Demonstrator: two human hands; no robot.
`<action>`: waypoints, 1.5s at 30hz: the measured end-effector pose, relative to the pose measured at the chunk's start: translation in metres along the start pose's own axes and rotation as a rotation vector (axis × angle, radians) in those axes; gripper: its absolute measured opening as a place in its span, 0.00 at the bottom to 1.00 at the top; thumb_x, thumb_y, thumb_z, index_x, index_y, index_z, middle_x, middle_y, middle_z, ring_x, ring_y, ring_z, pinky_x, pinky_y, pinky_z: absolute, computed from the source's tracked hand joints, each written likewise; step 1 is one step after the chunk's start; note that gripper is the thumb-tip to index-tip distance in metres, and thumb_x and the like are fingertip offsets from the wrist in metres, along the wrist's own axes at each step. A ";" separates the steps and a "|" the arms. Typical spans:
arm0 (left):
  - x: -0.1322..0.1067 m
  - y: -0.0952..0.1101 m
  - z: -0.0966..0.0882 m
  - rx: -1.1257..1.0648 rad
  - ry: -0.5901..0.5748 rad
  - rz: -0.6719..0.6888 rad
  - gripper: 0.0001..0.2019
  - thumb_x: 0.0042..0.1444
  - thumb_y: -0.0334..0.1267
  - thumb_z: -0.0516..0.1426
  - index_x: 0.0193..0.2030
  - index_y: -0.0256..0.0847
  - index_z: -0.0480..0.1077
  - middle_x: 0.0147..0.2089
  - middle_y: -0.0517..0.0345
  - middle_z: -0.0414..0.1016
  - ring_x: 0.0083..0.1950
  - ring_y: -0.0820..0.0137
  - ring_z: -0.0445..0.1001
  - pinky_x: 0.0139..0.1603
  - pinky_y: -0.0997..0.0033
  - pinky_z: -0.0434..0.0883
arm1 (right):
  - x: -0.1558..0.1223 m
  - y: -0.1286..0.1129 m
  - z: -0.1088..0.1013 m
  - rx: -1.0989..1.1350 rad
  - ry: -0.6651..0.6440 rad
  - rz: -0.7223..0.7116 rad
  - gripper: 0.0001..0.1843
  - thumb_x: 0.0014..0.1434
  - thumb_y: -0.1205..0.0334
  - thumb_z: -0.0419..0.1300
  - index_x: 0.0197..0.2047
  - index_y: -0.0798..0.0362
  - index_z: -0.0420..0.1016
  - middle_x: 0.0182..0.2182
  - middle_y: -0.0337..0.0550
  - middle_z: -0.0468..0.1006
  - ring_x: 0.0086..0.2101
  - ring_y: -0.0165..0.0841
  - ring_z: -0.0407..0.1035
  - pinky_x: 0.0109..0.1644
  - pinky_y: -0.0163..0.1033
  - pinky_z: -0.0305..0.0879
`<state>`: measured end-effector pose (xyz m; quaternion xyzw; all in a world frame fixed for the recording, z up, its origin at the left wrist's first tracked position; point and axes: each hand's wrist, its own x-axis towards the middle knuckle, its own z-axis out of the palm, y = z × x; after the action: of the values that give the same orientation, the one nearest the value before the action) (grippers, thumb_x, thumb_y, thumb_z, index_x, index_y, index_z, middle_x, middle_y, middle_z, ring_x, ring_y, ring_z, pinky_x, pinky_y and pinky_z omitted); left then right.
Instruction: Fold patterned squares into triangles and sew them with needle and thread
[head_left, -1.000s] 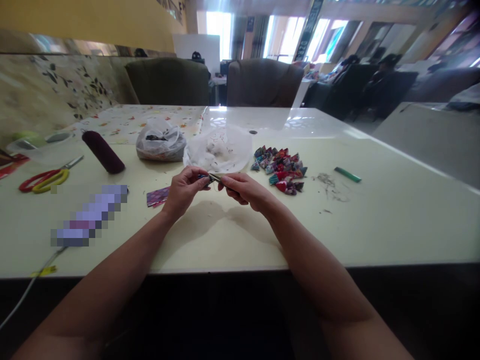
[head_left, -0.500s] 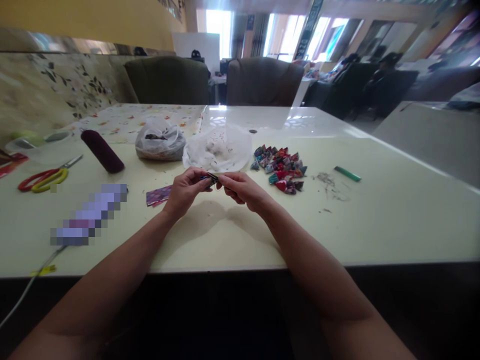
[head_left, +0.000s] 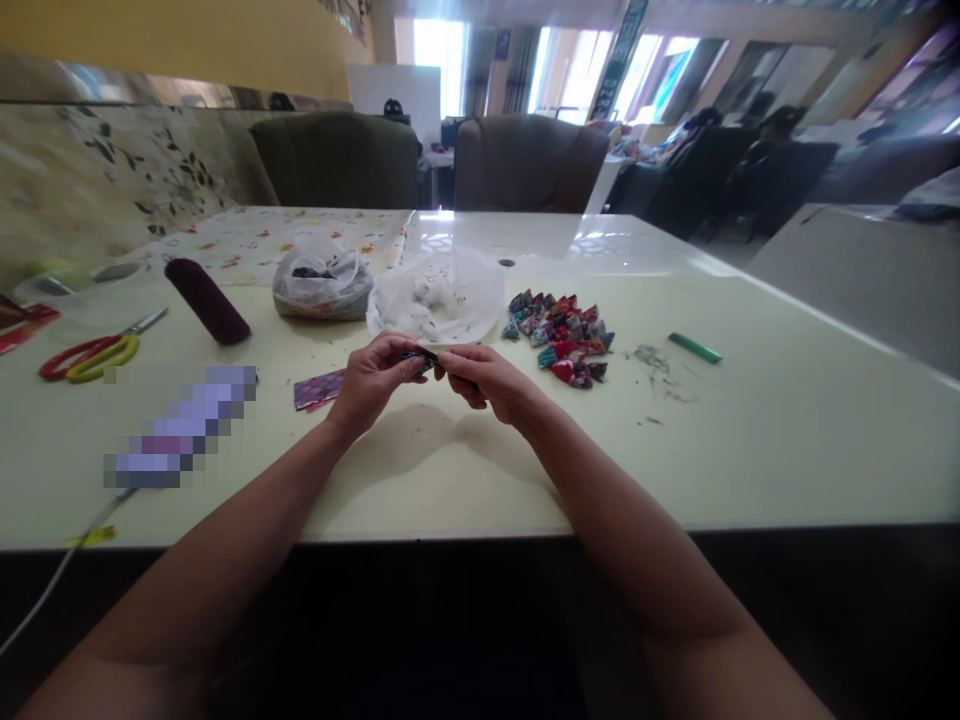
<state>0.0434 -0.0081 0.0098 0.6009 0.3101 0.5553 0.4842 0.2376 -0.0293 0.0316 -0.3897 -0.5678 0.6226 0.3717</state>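
Above the pale table (head_left: 750,440), my left hand (head_left: 371,380) and my right hand (head_left: 484,380) meet fingertip to fingertip. Both pinch a small dark folded strip (head_left: 426,357) between them; what the strip is made of I cannot make out. A pink and purple patterned scrap (head_left: 319,389) lies on the table just left of my left hand. A heap of small folded colourful pieces (head_left: 561,335) sits just right of my right hand.
Two plastic bags, one knotted (head_left: 321,285) and one lying open (head_left: 439,298), lie behind my hands. A dark maroon roll (head_left: 208,301), red and yellow scissors (head_left: 90,357) and a blurred-out object (head_left: 180,428) are to the left. A green stick (head_left: 695,348) and dark crumbs (head_left: 656,365) lie right.
My hands have closed in on each other, so less of the dark strip shows between the fingertips. Nothing else on the table has moved.
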 end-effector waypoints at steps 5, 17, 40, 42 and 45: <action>0.000 -0.001 0.000 -0.005 0.000 0.004 0.12 0.47 0.41 0.71 0.36 0.38 0.79 0.41 0.56 0.76 0.38 0.70 0.78 0.39 0.67 0.82 | -0.001 -0.001 -0.001 0.035 -0.019 -0.018 0.21 0.60 0.43 0.63 0.33 0.54 0.70 0.19 0.28 0.51 0.19 0.22 0.41 0.20 0.31 0.35; 0.000 0.000 0.000 -0.006 0.011 0.017 0.13 0.47 0.42 0.71 0.36 0.38 0.79 0.42 0.55 0.77 0.38 0.70 0.78 0.39 0.66 0.82 | -0.001 0.000 0.006 0.072 -0.034 -0.009 0.21 0.60 0.43 0.63 0.32 0.53 0.66 0.19 0.27 0.46 0.20 0.23 0.36 0.22 0.32 0.31; 0.002 -0.004 -0.004 -0.023 0.026 -0.030 0.14 0.47 0.43 0.71 0.37 0.38 0.78 0.37 0.57 0.79 0.38 0.71 0.78 0.39 0.68 0.81 | 0.001 -0.003 0.004 -0.087 0.072 -0.012 0.19 0.63 0.46 0.60 0.32 0.53 0.68 0.19 0.27 0.47 0.19 0.22 0.37 0.21 0.31 0.32; 0.002 -0.004 -0.004 -0.020 0.030 -0.026 0.14 0.47 0.43 0.71 0.37 0.38 0.78 0.37 0.57 0.78 0.38 0.71 0.78 0.39 0.68 0.81 | 0.002 -0.002 0.004 -0.088 0.066 -0.014 0.19 0.63 0.46 0.61 0.32 0.53 0.68 0.18 0.27 0.47 0.19 0.21 0.38 0.21 0.31 0.32; 0.002 -0.003 -0.003 -0.017 0.035 -0.016 0.14 0.47 0.42 0.71 0.36 0.38 0.78 0.37 0.57 0.78 0.37 0.71 0.77 0.38 0.69 0.81 | 0.002 0.000 0.005 -0.071 0.071 -0.006 0.19 0.62 0.46 0.61 0.31 0.53 0.67 0.18 0.27 0.47 0.19 0.21 0.37 0.21 0.31 0.31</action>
<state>0.0416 -0.0045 0.0072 0.5844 0.3187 0.5644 0.4883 0.2320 -0.0297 0.0320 -0.4226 -0.5771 0.5868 0.3795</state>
